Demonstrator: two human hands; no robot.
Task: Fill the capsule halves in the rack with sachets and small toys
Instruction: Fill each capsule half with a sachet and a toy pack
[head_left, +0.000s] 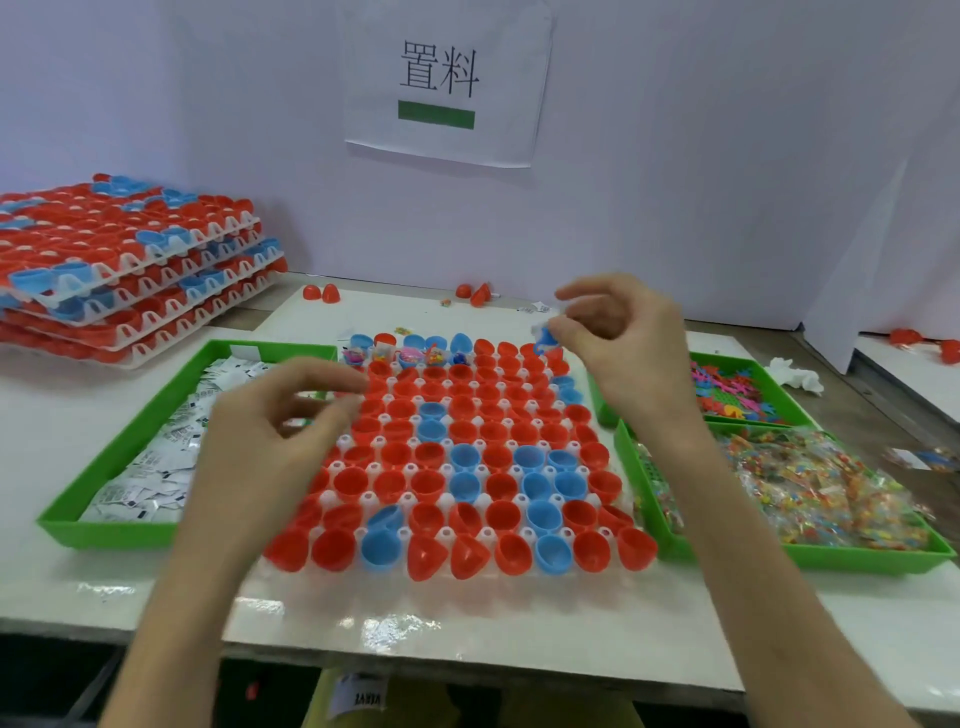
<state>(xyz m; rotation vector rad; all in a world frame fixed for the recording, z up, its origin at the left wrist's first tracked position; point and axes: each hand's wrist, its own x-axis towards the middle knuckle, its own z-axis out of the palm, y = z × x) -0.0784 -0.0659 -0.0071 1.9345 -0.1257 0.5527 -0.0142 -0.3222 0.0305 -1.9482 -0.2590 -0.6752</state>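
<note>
Mostly mouth-up capsule halves (430, 486) fill the rack (448, 500); right fingers (565, 328) pinch a toy (545, 339).

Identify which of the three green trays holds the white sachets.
The tray left of the rack: it holds white sachets, whereas the far right tray holds coloured plastic pieces and the near right tray clear packets.

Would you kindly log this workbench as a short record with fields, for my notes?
rack: red and blue capsule halves, open side up, mid-table
filled: a few halves at the far row's left end hold colourful bits
left hand: over the rack's left edge, fingers curled; any contents unclear
right hand: pinches a small blue item above the far right corner
left tray: white sachets
far right tray: plastic toys
near right tray: clear packets
far left: stacked racks
</note>
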